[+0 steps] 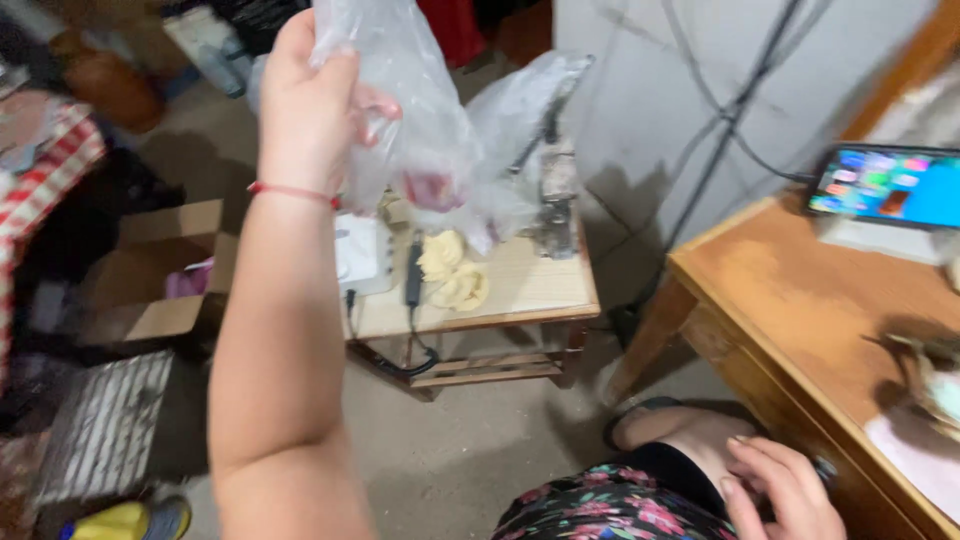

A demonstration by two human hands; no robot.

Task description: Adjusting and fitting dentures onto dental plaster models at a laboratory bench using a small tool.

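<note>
Left hand is up high, arm stretched out, fingers pinched together on the top of a clear plastic bag. The bag hangs from that grip above the small wooden table, and something pinkish sits low inside it, though the blur makes it hard to say what. A red thread bracelet circles the wrist.

Below the bag, two pale yellow lumps of dough lie near the front edge of the small table, with a black cable running over that edge just beside them and a white flat device at the left edge.

Right hand is down low by the knee on a flowered skirt, fingers loosely curled and slightly apart, holding nothing, close against the front edge of the big wooden desk. A lit phone stands at the far edge of that desk. A cardboard box sits on the floor to the left.
</note>
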